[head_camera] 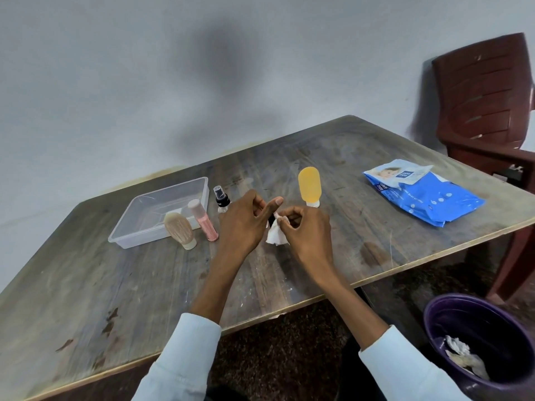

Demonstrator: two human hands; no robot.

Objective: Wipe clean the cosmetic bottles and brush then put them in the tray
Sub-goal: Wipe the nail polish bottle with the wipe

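Observation:
My left hand (241, 224) grips a small dark item, likely the brush (271, 220), which is mostly hidden behind my fingers. My right hand (308, 234) pinches a crumpled white wipe (275, 237) against that item. A clear plastic tray (139, 237) lies at the left with nothing in it. In front of the tray stand a beige bottle (179, 230) on its cap and a pink bottle (202, 219). A clear spray bottle with a black top (221, 198) stands just behind my left hand. A yellow bottle (309, 185) stands on its white cap to the right.
A blue pack of baby wipes (425, 195) lies at the table's right side. A purple bin (480, 345) with used wipes sits on the floor at the lower right. A brown plastic chair (486, 102) stands beyond the wooden table (115, 299).

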